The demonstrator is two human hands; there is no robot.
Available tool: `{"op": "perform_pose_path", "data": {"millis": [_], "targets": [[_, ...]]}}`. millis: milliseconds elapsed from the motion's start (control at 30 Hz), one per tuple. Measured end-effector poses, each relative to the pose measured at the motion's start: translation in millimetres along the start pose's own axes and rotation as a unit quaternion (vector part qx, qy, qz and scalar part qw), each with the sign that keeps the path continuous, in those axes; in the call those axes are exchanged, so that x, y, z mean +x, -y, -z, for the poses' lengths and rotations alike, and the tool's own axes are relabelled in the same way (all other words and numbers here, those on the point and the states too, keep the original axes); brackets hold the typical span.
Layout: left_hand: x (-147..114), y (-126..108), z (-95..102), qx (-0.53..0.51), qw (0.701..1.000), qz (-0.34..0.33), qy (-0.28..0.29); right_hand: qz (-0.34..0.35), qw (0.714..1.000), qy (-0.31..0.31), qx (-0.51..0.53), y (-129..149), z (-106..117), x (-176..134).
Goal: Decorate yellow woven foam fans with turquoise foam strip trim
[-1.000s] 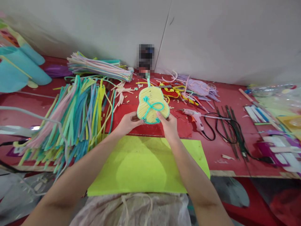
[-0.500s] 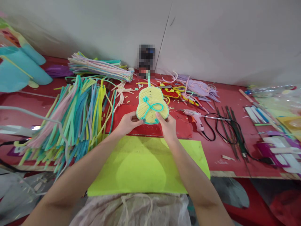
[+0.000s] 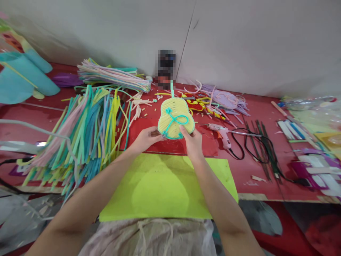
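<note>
A yellow pipe-cleaner craft piece (image 3: 173, 122) is held up above the red work mat. Its outline is wavy and edged in teal, with a teal loop and a small flower on the face and a pale green stem at the far end. My left hand (image 3: 145, 139) pinches its lower left edge. At the lower right, my right hand (image 3: 193, 141) grips the piece, thumb on the front and fingers behind, mostly hidden.
A large heap of coloured pipe cleaners (image 3: 87, 131) lies left, with another bundle (image 3: 114, 76) behind. To the right are a pink glue gun (image 3: 222, 134), its black cord and dark thin rods (image 3: 270, 153). A lime green sheet (image 3: 165, 188) covers the near edge.
Both hands keep hold of the pipe-cleaner piece. It has shifted slightly right and turned a little, its stem moving right too. Everything else stays put.
</note>
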State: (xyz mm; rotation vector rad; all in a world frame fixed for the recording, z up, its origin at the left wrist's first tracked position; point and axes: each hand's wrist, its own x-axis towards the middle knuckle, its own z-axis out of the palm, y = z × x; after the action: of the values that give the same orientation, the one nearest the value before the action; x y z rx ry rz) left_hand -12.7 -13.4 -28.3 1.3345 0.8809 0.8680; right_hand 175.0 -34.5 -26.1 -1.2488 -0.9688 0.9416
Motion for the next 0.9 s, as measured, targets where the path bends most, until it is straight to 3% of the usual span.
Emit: {"op": "perform_pose_path", "data": {"millis": [667, 900], "targets": [[1.0, 7.0, 3.3, 0.043, 0.998, -0.012, -0.043, 0.002, 1.0, 0.012, -0.022, 4.1, -3.2, -2.9], [1.7, 4.5, 0.3, 0.002, 1.0, 0.004, -0.005, -0.004, 1.0, 0.004, -0.019, 3.4, -2.9, -2.2]]}}
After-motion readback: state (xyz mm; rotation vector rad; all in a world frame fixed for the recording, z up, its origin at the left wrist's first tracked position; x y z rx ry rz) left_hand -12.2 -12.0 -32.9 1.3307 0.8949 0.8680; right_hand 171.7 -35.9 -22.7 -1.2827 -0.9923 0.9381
